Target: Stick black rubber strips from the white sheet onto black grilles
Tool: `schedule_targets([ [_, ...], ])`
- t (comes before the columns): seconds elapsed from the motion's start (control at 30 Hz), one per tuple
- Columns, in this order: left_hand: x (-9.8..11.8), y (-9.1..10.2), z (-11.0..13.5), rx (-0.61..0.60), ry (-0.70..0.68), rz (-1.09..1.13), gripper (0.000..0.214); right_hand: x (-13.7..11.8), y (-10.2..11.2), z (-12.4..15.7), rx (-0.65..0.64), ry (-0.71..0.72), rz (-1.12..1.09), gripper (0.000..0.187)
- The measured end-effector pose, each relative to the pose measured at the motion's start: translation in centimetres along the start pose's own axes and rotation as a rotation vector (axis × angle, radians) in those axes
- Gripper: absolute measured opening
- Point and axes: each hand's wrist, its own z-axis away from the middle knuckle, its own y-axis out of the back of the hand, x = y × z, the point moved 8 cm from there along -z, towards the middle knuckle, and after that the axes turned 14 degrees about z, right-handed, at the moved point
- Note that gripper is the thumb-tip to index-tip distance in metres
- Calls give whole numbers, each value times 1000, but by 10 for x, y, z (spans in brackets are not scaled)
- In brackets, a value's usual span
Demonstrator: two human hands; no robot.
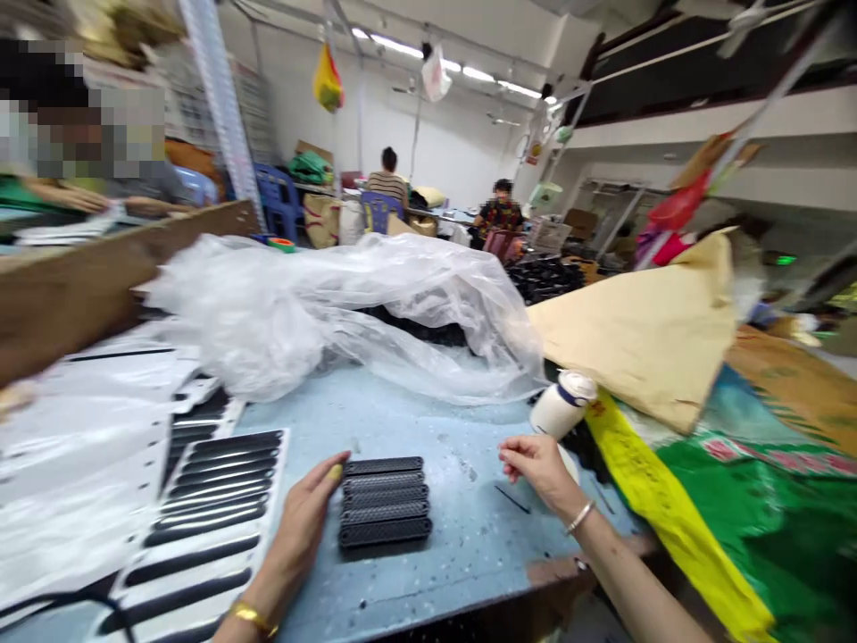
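Flat on the blue tabletop (461,545) lies a row of short black strips (385,502) with a woven-looking texture, packed side by side. My left hand (304,513) is at their left end, fingers stretched out and fingertips by the upper left corner; whether they touch cannot be told. To the right of the strips, my right hand (539,464) hovers with thumb and fingertips pinched together. Anything inside that pinch is too small to make out. Below it, a thin black sliver (512,500) rests on the table. A white bottle (563,404) with a dark band stands just behind my right hand.
White sheets with long black strips (201,536) cover the left side. Crumpled clear plastic (375,277) lies across the back. Brown paper (643,330) and green and yellow bags (729,509) crowd the right edge. A wooden board (100,286) borders the left; other people sit beyond.
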Motion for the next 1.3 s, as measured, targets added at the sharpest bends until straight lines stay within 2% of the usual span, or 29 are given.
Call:
schedule_targets([
  [0.1, 10, 0, 7, -121, -51, -119, 46, -67, -75, 7, -171, 179, -6, 25],
  [0.17, 15, 1, 13, -169, -91, -202, 44, -104, -116, 13, -228, 289, 46, 17],
  [0.23, 20, -1, 19, -224, -137, -282, 42, -131, -142, 16, -227, 386, 129, 15],
  [0.3, 21, -5, 23, -275, -183, -359, 40, -146, -155, 17, -215, 459, 216, 19],
  [0.47, 14, -13, 23, -341, -289, -536, 39, -150, -159, 15, -215, 525, 373, 21],
  [0.77, 14, -29, 12, -405, -400, -756, 37, -129, -136, -5, -124, 438, 439, 25],
  [0.97, 25, -53, 9, -514, -407, -834, 31, -136, -138, -12, -136, 462, 481, 22],
  [1.17, 25, -54, 7, -534, -406, -870, 33, -145, -148, -9, -192, 531, 539, 27],
  [1.3, 19, -59, -1, -544, -402, -876, 34, -146, -147, -11, -214, 546, 530, 30],
])
